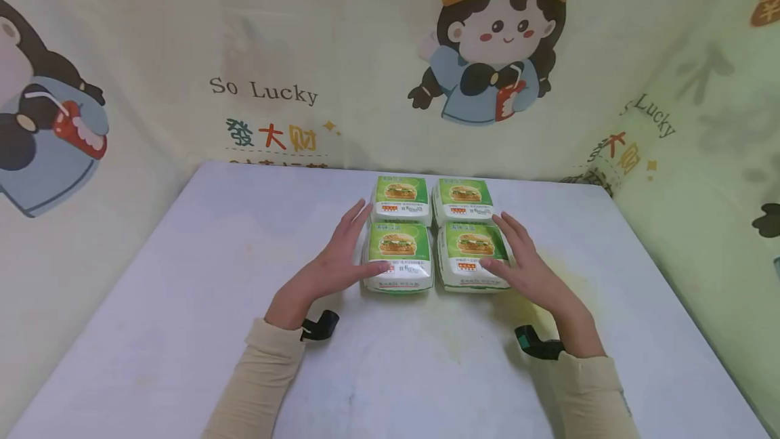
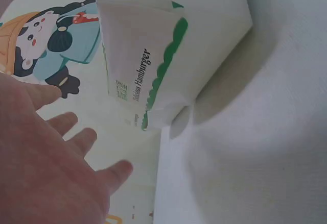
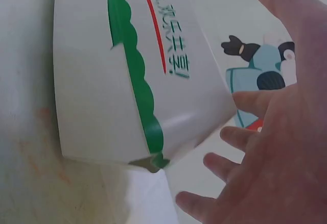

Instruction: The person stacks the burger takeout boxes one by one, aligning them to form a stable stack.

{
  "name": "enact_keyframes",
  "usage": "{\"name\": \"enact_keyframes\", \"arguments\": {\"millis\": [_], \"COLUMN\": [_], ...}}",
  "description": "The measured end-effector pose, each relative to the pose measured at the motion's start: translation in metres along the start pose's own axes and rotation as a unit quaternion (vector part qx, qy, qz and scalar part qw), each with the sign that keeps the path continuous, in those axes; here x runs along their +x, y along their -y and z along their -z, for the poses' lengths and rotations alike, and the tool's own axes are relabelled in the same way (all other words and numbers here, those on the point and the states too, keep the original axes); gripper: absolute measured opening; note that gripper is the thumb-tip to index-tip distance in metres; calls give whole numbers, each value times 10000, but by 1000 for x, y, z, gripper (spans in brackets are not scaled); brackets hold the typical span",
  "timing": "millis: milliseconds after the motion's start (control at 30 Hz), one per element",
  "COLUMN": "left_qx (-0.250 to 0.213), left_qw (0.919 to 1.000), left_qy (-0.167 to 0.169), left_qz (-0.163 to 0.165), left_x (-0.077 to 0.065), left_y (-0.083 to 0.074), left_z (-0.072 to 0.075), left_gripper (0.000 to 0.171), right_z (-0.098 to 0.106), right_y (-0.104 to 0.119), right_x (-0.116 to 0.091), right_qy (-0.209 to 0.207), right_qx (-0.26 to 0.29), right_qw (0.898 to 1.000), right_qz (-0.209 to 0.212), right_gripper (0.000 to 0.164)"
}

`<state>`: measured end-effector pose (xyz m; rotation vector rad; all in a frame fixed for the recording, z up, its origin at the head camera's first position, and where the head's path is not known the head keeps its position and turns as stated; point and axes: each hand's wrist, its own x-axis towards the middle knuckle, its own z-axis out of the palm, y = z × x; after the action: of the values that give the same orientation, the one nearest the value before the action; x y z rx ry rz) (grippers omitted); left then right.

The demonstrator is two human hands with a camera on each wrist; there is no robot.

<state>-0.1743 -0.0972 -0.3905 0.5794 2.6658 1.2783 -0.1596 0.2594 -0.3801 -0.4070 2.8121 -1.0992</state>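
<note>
Hamburger boxes of white and green card, with a burger picture on each lid, stand in two rows: front left, front right, back left and back right. My left hand is at the left side of the front left box, fingers extended, thumb over its lid edge. On the opposite side, my right hand mirrors it around the front right box. The left wrist view shows a box side beside spread fingers. A box front fills the right wrist view. Contact is unclear.
The boxes stand toward the back of a white table. A cream cloth with cartoon prints hangs behind it and along both sides. Each wrist carries a small black camera, one on the left and one on the right.
</note>
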Motion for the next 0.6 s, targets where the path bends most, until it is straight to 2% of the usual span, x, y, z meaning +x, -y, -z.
{"name": "enact_keyframes", "arguments": {"millis": [233, 367, 600], "left_qx": [-387, -418, -419], "left_qw": [9990, 9986, 9983], "left_qy": [185, 324, 379], "left_qz": [-103, -58, -109], "left_x": [4, 6, 6], "left_y": [12, 17, 18], "left_z": [-13, -22, -18], "left_gripper": [109, 114, 118], "right_z": [-4, -8, -7], "right_y": [-11, -15, -17], "right_x": [1, 1, 4], "right_qy": [222, 330, 360], "right_qx": [333, 324, 164], "right_qw": [9992, 9989, 9992], "right_qz": [1, -7, 34], "right_gripper": [96, 100, 104]}}
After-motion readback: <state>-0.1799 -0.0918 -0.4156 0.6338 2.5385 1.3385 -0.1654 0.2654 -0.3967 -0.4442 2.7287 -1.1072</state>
